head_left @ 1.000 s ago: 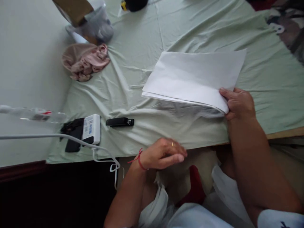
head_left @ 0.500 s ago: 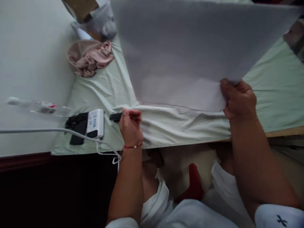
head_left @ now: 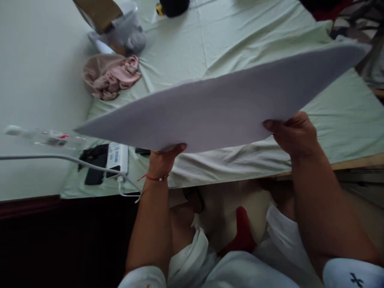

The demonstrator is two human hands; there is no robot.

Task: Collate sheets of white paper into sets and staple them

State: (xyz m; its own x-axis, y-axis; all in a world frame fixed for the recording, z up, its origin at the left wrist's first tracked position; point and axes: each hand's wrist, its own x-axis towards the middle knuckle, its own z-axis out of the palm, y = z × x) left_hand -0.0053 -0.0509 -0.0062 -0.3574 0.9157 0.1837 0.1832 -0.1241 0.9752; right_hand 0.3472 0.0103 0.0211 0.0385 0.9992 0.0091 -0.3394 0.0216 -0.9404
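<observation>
The left hand [head_left: 163,160] grips the near edge of a large white sheet [head_left: 222,108] from below, thumb on top; the right hand [head_left: 292,134] pinches that same edge at 3 o'clock. The sheet hangs tilted above the green bedsheet [head_left: 249,44]. At 9 o'clock lies a white power strip [head_left: 117,157]; at 10 o'clock, a pink cloth [head_left: 111,76].

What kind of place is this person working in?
Probably a room at home, at a bed or table spread with a pale green sheet. A crumpled pink cloth lies on it, a charger with a white cable sits near the edge, and both hands hold up a large white sheet of paper.
</observation>
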